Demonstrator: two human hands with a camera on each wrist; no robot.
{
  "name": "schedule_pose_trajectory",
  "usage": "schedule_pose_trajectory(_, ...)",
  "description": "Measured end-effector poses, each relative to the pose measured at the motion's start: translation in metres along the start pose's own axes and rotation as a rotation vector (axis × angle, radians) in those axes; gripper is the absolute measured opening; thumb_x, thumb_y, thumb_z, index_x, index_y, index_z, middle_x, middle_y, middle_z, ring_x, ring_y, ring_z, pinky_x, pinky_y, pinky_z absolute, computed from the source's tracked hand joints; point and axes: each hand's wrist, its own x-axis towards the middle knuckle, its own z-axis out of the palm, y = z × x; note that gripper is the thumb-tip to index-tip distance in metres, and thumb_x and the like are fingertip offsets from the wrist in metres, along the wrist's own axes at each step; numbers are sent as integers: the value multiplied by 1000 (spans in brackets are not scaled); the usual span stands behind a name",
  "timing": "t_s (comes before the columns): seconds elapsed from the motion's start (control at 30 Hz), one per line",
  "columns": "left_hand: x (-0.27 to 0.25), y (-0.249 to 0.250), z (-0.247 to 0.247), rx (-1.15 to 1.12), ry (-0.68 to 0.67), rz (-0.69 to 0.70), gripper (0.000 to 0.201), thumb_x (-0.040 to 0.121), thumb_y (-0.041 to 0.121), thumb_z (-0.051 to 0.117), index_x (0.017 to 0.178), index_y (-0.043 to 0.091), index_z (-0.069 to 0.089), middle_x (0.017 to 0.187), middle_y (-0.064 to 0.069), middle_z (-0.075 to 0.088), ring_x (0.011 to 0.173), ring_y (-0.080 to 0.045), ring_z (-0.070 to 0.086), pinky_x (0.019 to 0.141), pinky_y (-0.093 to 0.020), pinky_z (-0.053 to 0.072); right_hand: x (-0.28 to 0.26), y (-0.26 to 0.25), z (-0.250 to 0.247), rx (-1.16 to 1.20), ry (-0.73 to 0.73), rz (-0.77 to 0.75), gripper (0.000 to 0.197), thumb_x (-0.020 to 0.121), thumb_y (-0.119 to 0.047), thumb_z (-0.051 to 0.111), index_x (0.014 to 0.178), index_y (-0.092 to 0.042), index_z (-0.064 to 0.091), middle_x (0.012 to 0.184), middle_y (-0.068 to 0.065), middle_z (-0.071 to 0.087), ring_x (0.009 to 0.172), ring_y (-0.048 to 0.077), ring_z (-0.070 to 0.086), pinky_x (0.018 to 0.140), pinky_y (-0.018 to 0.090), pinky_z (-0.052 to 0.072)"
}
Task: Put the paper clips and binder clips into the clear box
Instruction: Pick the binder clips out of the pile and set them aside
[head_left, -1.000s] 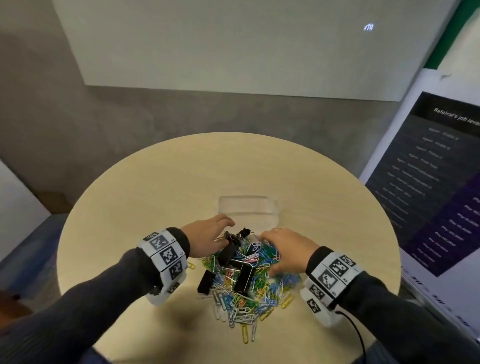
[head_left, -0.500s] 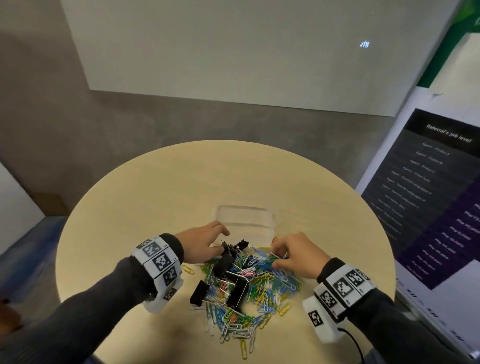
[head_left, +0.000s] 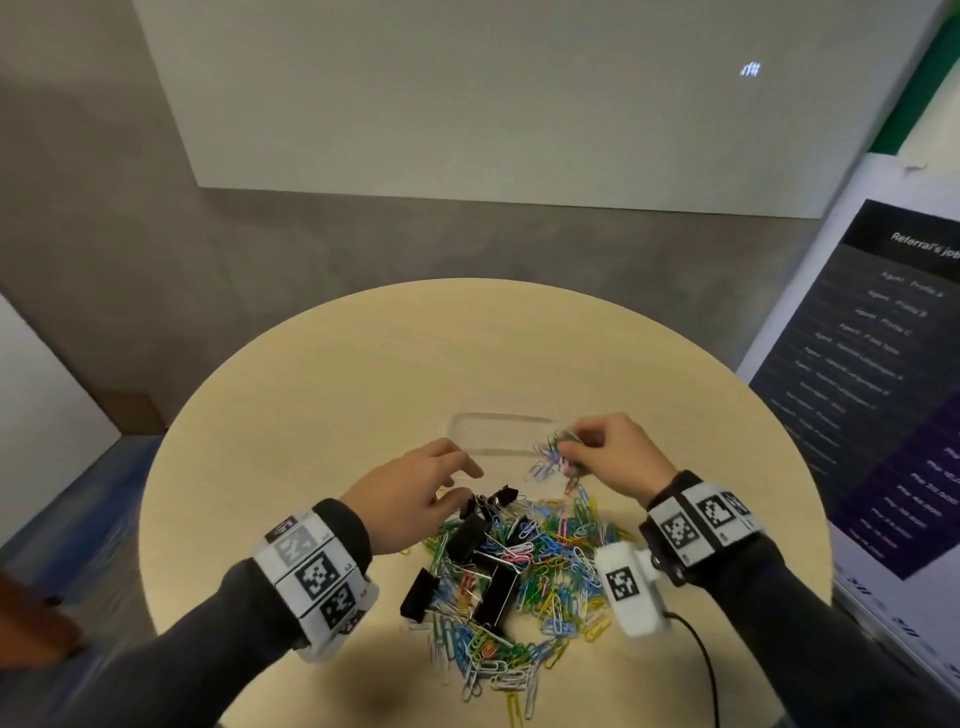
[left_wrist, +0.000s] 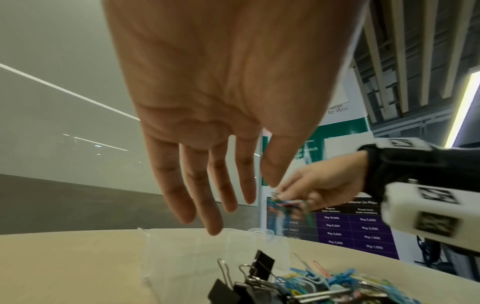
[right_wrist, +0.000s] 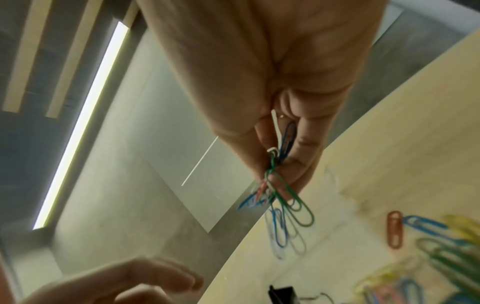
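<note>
Since the earlier frame, the right hand had risen off the heap of coloured wire paper clips on the round pale wooden table, pinching a dangling bunch of paper clips above the near right corner of the clear plastic box. Beside the box, the left hand hovered with relaxed, empty fingers over the black binder clips in the heap.

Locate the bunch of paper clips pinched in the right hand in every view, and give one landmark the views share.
Head: bunch of paper clips right of centre, dangling from the right hand by the clear box.
Left wrist: bunch at centre right, under the right hand, beyond the left hand.
Right wrist: bunch at centre, hanging from the fingertips.
Shared landmark: the round table.
</note>
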Motion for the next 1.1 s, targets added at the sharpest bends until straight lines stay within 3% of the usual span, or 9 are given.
schedule_pose_trajectory(0.13, 2, 14, 8, 10, -59, 63, 29, 99, 30, 43, 124, 24, 55, 122, 7, 50, 85, -4, 52, 79, -18, 41, 15, -9, 11, 13, -13, -12, 13, 89, -13, 62, 97, -8, 71, 96, 12, 73, 92, 25, 69, 92, 42, 54)
schedule_pose_trajectory(0.23, 3, 21, 14, 48, -127, 94, 30, 99, 30, 43, 125, 23, 55, 120, 3, 52, 100, -12, 57, 88, -27, 45, 11, -10, 13, -165, -140, -2, 27, 92, -17, 58, 117, -9, 65, 118, 5, 66, 109, 18, 62, 87, 32, 53)
schedule_pose_trajectory(0.33, 7, 25, 17, 91, -146, 110, 32, 98, 30, 44, 127, 22, 55, 122, 2, 52, 104, -16, 55, 89, -28, 44, 0, -7, 8, -214, -82, -29, 26, 93, -17, 57, 117, -11, 66, 117, 4, 67, 106, 15, 63, 81, 20, 49)
schedule_pose_trajectory(0.4, 12, 29, 19, 107, -151, 127, 32, 97, 31, 46, 127, 22, 55, 125, 1, 51, 105, -17, 56, 91, -30, 45, -12, -3, 4, -240, -3, -60, 22, 92, -17, 57, 110, -13, 68, 107, 0, 70, 96, 12, 66, 72, 5, 42)
schedule_pose_trajectory(0.47, 17, 34, 22, 162, -168, 152, 36, 95, 35, 49, 128, 22, 53, 126, 0, 49, 110, -19, 53, 94, -34, 45, -26, 1, -1, -283, 47, -83, 16, 91, -18, 59, 102, -15, 70, 96, -4, 69, 80, 6, 64, 61, 0, 40)
schedule_pose_trajectory(0.6, 32, 48, 31, 299, -226, 188, 55, 91, 47, 53, 138, 19, 42, 132, -4, 45, 120, -24, 46, 97, -39, 44, -50, 13, -6, -442, 11, -35, 18, 87, -30, 64, 103, -23, 67, 104, -2, 66, 80, 9, 61, 68, 17, 43)
schedule_pose_trajectory(0.7, 43, 56, 41, 416, -284, 216, 76, 86, 58, 52, 145, 18, 26, 136, -9, 41, 124, -27, 42, 99, -40, 40, -61, 22, -8, -557, -182, 103, 56, 79, -42, 70, 129, -26, 50, 122, 2, 50, 103, 17, 56, 88, 29, 45)
schedule_pose_trajectory(0.8, 55, 61, 52, 512, -314, 218, 82, 83, 62, 53, 142, 12, 28, 133, -13, 43, 122, -30, 45, 97, -42, 42, -69, 25, -1, -588, -317, 160, 81, 68, -45, 79, 136, -29, 37, 121, 1, 39, 106, 16, 49, 92, 29, 43)
schedule_pose_trajectory(1.1, 74, 71, 62, 562, -367, 141, 55, 92, 32, 57, 133, 3, 35, 127, -18, 42, 110, -37, 56, 85, -42, 47, -72, 34, 6, -585, -224, 67, 28, 76, -24, 73, 95, -21, 52, 96, 2, 56, 87, 19, 52, 66, 27, 38)
